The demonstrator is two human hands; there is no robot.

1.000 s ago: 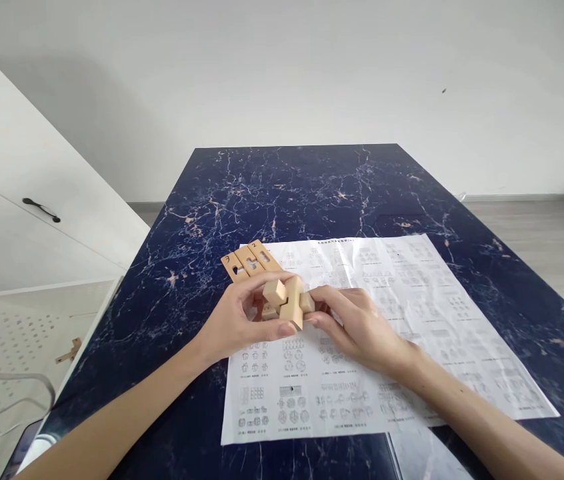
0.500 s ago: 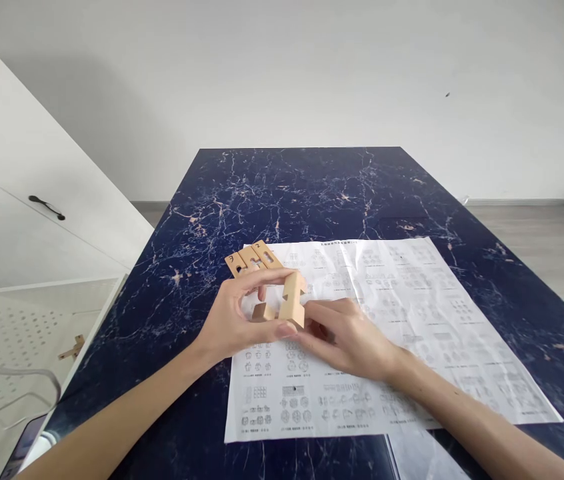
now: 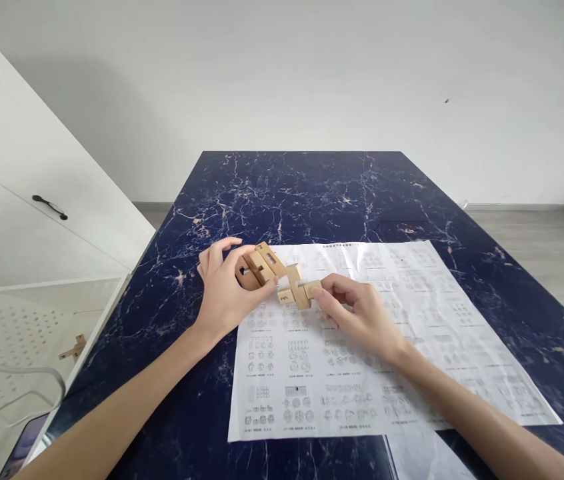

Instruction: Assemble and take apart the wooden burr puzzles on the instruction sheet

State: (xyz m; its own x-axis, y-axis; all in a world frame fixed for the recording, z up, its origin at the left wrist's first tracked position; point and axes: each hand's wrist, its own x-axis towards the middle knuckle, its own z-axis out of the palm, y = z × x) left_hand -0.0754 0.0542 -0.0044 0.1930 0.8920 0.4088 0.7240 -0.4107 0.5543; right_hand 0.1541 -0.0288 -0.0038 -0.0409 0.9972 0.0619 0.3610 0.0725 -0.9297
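Observation:
Numbered, notched wooden burr-puzzle blocks (image 3: 268,259) lie side by side at the left edge of the printed sheet (image 3: 362,393). My left hand (image 3: 227,280) wraps around them, thumb on the near side and fingers on the far side. A "2" shows on the rightmost block; my fingers cover part of the others. Just right of them, my right hand (image 3: 357,308) pinches one end of some crossed wooden puzzle pieces (image 3: 298,291) between thumb and fingers. These pieces interlock, and one end bears a dark mark. The left thumb tip is close beside them; whether it touches them I cannot tell.
The sheet with rows of small diagrams lies on a dark blue marbled table (image 3: 292,193). At left stands a white perforated tray (image 3: 12,327) with a wooden piece (image 3: 73,347) and a cable (image 3: 22,367). A white cabinet (image 3: 22,147) stands behind it.
My left hand has let go of the pale notched pieces and moved left onto the numbered blocks. The crossed pieces are now lower and turned, held by my right hand alone.

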